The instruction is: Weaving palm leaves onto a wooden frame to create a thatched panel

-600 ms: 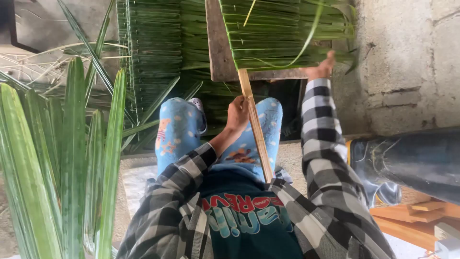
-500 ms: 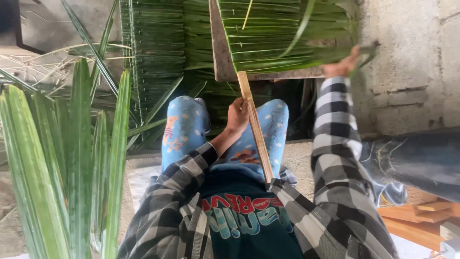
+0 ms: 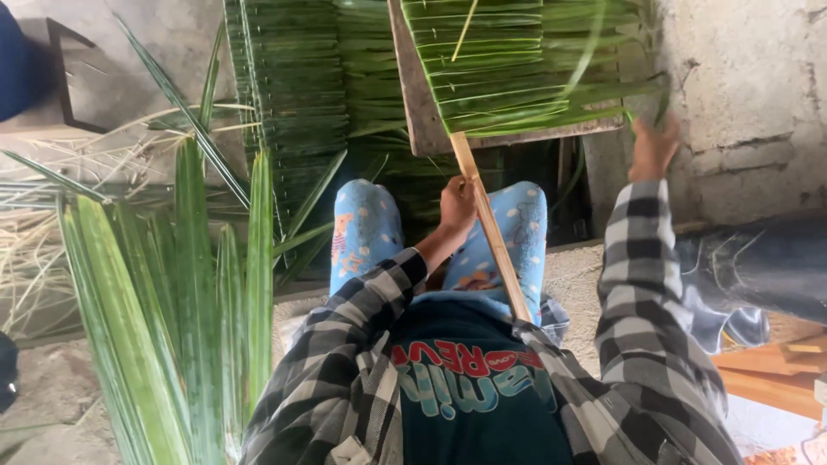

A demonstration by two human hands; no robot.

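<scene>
Gripping the pale wooden slat (image 3: 491,232) partway up its length, the left hand (image 3: 457,207) is curled shut around it, just above the person's knees in blue printed trousers (image 3: 370,232). The slat runs from the lap up and to the far left, where it disappears under the panel of folded green palm leaves (image 3: 508,69) that rests on a weathered board (image 3: 418,103). The right hand (image 3: 653,148) is lifted at the right, near the panel's lower right corner and close to a loose leaf strip (image 3: 642,86). It is motion-blurred, so I cannot tell whether its fingers are pinching the strip or are spread free of it.

Several things look risky from here. If the left hand eases its hold, the slat could twist or slide toward the lap, and the folded leaves already lying on it could loosen and fan apart. If the right hand pulls the strip too hard or at a slant, the narrow leaf might split along its grain or drag its neighbours out of line. Leaf edges can be sharp, so a fast pull through closed fingers could cut. The concrete wall (image 3: 741,103) stands close on the right and could catch knuckles. Upright fronds (image 3: 181,301) crowd the near left.
</scene>
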